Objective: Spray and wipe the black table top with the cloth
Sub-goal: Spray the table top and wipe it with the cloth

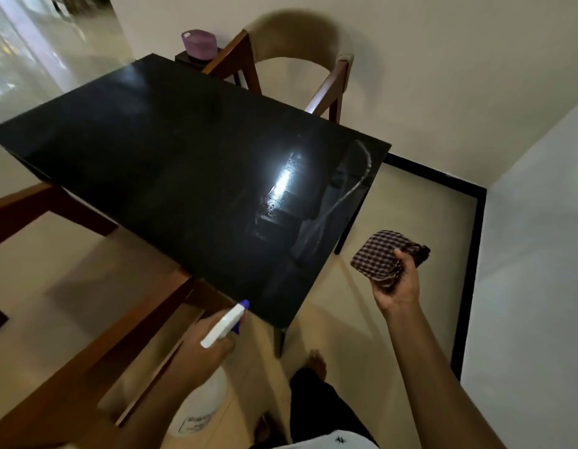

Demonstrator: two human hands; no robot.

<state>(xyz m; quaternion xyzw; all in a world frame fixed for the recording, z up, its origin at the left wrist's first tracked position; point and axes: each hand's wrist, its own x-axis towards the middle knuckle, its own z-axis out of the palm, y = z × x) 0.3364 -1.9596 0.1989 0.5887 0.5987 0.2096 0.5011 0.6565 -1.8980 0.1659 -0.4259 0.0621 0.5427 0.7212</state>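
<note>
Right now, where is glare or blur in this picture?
Head view: a bright glare patch lies on the black table top toward its right end; the spray bottle in the left hand looks motion-blurred; wide-angle distortion bends the room's edges.

The spray bottle is blurred, its label unreadable, and the left hand hides its neck.

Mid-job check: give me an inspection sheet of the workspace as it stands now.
Surface: black table top, glossy, wet-looking streaks near its right end.
Job's things: spray bottle, nozzle toward the table; checked cloth, bunched, off the table.
Clutter: nothing seen on the table top.
Grippers: left hand holds the bottle; right hand grips the cloth.
Cables: nothing seen.
Surroundings: wooden chair at the far side; purple container on a stand behind.
</note>
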